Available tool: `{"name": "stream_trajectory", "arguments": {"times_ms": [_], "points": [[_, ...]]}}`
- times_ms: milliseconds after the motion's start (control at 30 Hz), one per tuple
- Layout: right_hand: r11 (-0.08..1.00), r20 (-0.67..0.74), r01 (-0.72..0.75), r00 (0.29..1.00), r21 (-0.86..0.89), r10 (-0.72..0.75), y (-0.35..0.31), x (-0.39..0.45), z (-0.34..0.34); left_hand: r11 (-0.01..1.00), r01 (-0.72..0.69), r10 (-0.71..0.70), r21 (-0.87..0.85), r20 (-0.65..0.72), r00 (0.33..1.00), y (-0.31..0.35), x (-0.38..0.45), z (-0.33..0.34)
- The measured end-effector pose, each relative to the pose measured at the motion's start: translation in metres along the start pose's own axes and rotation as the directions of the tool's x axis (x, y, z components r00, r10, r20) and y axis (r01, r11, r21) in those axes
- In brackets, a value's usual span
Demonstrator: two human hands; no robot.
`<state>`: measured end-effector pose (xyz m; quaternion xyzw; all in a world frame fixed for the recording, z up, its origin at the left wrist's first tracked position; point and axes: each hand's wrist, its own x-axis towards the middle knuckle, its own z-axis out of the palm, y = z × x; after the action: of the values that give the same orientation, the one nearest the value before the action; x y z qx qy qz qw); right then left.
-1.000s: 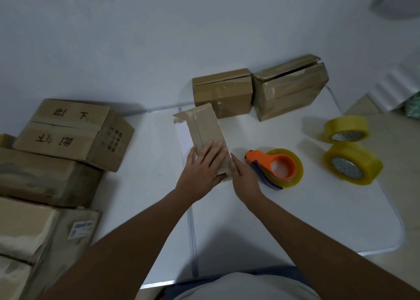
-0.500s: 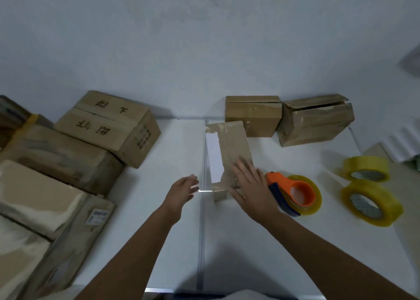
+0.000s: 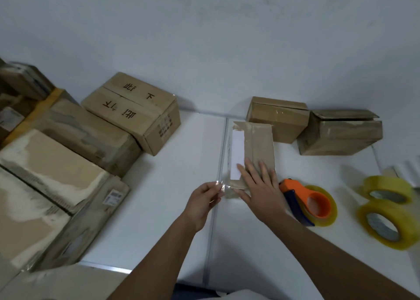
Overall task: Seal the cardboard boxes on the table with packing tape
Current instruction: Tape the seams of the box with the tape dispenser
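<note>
Sealing in progress on narrow box, lying mid-worktop. Right hand spread flat, pressing box's near end. Left hand pinching loose clear tape strip beside box's near corner. Strip not yet smoothed down. Two boxes behind apparently untaped, flaps loose. Dispenser idle alongside.
</note>
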<state>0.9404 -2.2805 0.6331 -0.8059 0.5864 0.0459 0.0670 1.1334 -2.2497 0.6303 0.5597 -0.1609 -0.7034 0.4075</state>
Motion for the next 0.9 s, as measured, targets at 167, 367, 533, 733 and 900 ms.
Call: {"name": "stream_trajectory", "arguments": {"times_ms": [167, 367, 533, 733, 900], "points": [[0.999, -0.026, -0.035, 0.999, -0.022, 0.034, -0.004, 0.0, 0.006, 0.997, -0.066, 0.068, 0.037, -0.036, 0.997, 0.002, 0.004, -0.002], [0.999, -0.043, -0.034, 0.999, -0.01, 0.033, -0.005, 0.0, 0.006, 0.926, -0.235, 0.27, 0.296, -0.08, 0.96, 0.005, 0.012, 0.01], [0.998, -0.054, -0.049, 0.997, 0.039, 0.051, -0.009, 0.002, 0.008, 0.881, -0.284, 0.345, 0.379, -0.102, 0.933, 0.0, 0.018, 0.028], [0.998, -0.048, -0.049, 0.998, 0.04, 0.05, -0.011, 0.001, 0.008, 0.863, -0.297, 0.36, 0.409, -0.087, 0.929, -0.012, 0.022, 0.044], [0.998, -0.036, -0.05, 0.998, 0.047, 0.052, -0.011, 0.002, 0.006, 0.87, -0.222, 0.272, 0.441, -0.053, 0.961, -0.014, 0.042, 0.042]]}}
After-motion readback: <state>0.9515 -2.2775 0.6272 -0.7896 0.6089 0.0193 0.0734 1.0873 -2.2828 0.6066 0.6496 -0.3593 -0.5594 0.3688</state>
